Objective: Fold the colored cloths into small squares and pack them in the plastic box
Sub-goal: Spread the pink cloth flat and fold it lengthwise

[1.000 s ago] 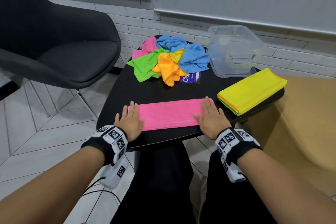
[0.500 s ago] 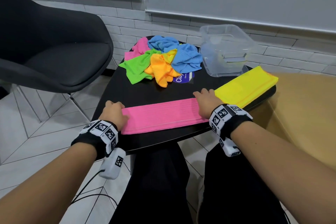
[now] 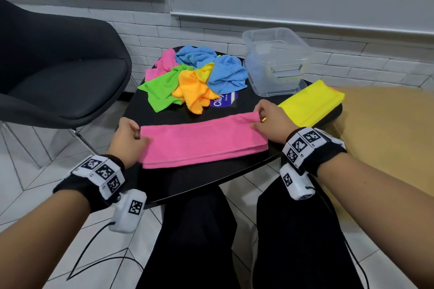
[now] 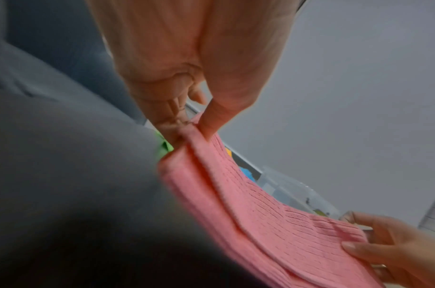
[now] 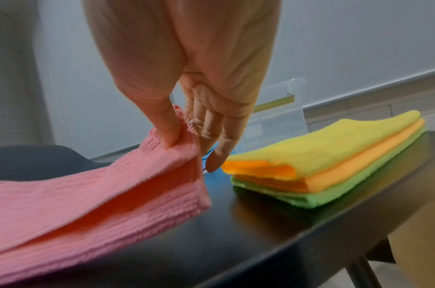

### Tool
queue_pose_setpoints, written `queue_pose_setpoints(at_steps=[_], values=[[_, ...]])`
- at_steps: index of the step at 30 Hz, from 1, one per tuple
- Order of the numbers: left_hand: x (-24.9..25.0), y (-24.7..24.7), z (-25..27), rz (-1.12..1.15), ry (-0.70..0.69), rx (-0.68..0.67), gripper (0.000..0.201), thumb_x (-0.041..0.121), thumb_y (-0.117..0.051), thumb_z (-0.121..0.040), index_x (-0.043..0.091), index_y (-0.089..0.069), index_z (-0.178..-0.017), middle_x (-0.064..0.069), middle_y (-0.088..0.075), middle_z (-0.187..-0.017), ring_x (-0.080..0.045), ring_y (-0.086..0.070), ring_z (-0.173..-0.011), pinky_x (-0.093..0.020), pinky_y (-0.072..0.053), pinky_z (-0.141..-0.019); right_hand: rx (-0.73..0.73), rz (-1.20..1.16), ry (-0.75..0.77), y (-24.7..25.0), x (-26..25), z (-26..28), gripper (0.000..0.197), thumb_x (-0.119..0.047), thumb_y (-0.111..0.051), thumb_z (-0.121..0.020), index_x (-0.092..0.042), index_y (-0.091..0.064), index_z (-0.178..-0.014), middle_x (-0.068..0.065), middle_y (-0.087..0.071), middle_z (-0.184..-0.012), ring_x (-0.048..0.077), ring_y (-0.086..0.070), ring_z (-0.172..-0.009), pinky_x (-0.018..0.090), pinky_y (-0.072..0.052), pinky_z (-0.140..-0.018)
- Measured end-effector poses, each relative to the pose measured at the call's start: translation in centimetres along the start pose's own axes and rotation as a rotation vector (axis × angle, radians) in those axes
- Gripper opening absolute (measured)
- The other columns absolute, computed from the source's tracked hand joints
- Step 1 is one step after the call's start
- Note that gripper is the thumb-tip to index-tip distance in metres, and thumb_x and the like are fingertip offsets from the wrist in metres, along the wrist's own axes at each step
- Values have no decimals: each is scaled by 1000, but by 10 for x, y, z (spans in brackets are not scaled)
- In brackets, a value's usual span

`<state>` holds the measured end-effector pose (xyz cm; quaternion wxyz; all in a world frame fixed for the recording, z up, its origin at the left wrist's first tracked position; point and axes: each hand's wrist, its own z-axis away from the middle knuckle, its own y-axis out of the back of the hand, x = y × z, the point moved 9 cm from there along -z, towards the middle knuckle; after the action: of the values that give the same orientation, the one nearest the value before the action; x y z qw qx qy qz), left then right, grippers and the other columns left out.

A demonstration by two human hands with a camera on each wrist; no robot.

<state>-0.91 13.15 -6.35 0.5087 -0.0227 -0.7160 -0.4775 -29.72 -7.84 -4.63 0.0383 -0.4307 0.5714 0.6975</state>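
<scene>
**Both hands pinch the ends of the folded pink strip**

A pink cloth [image 3: 202, 139], folded into a long narrow strip, lies across the near edge of the black table [image 3: 187, 180]. The left hand [image 3: 128, 139] holds the strip's left end, thumb and fingers [image 4: 211, 120] closed on the far corner. The right hand [image 3: 273, 122] pinches the far corner of the right end between thumb and forefinger; the remaining fingers [image 5: 221, 148] point down toward the table just beside the cloth, and that corner is raised a little off the surface.

To the right of the strip sits a stack of folded cloths [image 5: 322, 161]: yellow on top, orange beneath, green at the bottom. Behind it stands the clear plastic box [image 3: 277, 61], open at the top. A heap of unfolded cloths [image 3: 195, 80] in pink, blue, green, orange and yellow lies at the far middle of the table, partly covering a blue label [image 3: 225, 101]. A dark chair [image 3: 58, 77] stands to the left.
</scene>
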Motion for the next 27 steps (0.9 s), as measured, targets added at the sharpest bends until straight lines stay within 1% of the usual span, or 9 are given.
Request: queue_pose_setpoints(at_steps=[4, 6, 9, 13, 15, 17, 20, 24, 27], values=[[46, -7, -6, 59, -119, -27, 31, 6, -70, -82, 16, -42, -91, -7, -56, -80, -23, -54, -70, -34, -44, -65, 104, 14, 12, 40, 9, -9, 35, -8, -73, -79, -11, -43, -98, 7, -54, -79, 21, -49, -71, 32, -38, -63], [72, -23, -7, 90, -178, -98, 29, 4, -67, -83, 25, -47, -79, -5, -56, -71, -21, -49, -58, -29, -42, -56, 172, 38, -6, 67, 20, -15, 37, -6, -71, -77, -12, -40, -97, 9, -53, -81, 23, -48, -72, 33, -36, -62], [112, -59, -2, 74, -251, -196, 31, 0, -60, -85, 23, -57, -66, -4, -55, -63, -18, -45, -51, -25, -39, -53, 236, 78, -9, 106, 44, -17, 34, -3, -70, -74, -14, -42, -90, 7, -51, -75, 24, -47, -69, 32, -34, -59], [159, -112, 6, 88, -283, -256, 17, 3, -61, -86, 17, -70, -80, -8, -61, -73, -14, -47, -52, -26, -41, -56, 239, 206, -55, 149, 77, -23, 18, 3, -60, -79, -15, -56, -78, -6, -51, -67, 21, -51, -74, 24, -32, -66], [178, -138, 9, 100, -285, -283, 15, 6, -63, -86, 17, -71, -90, -5, -56, -66, -12, -44, -51, -22, -38, -53, 227, 285, -86, 166, 92, -32, 25, 5, -49, -84, -13, -66, -80, -2, -60, -79, 24, -56, -83, 28, -39, -73], [194, -161, 12, 128, -278, -309, 17, 6, -64, -85, 18, -69, -95, 0, -54, -64, -9, -46, -51, -18, -36, -52, 226, 329, -134, 182, 108, -43, 35, 9, -41, -86, -9, -71, -92, 6, -64, -101, 27, -60, -93, 36, -48, -83], [210, -189, 15, 179, -245, -321, 22, 6, -67, -82, 18, -67, -101, -1, -60, -73, -10, -53, -59, -18, -39, -59, 246, 378, -167, 197, 129, -63, 46, 13, -37, -83, -14, -70, -100, 8, -62, -117, 28, -58, -102, 35, -46, -87], [208, -217, 15, 230, -152, -301, 27, 11, -72, -79, 17, -64, -104, -6, -60, -88, -12, -52, -63, -24, -43, -66, 219, 430, -153, 196, 147, -91, 51, 17, -41, -77, -15, -68, -105, 10, -57, -124, 32, -55, -111, 36, -45, -94], [201, -234, 15, 249, -90, -294, 28, 15, -74, -78, 20, -62, -103, -9, -62, -96, -17, -58, -74, -31, -50, -77, 157, 486, -132, 181, 159, -107, 49, 17, -46, -74, -14, -66, -106, 12, -55, -121, 33, -54, -112, 41, -47, -95]])
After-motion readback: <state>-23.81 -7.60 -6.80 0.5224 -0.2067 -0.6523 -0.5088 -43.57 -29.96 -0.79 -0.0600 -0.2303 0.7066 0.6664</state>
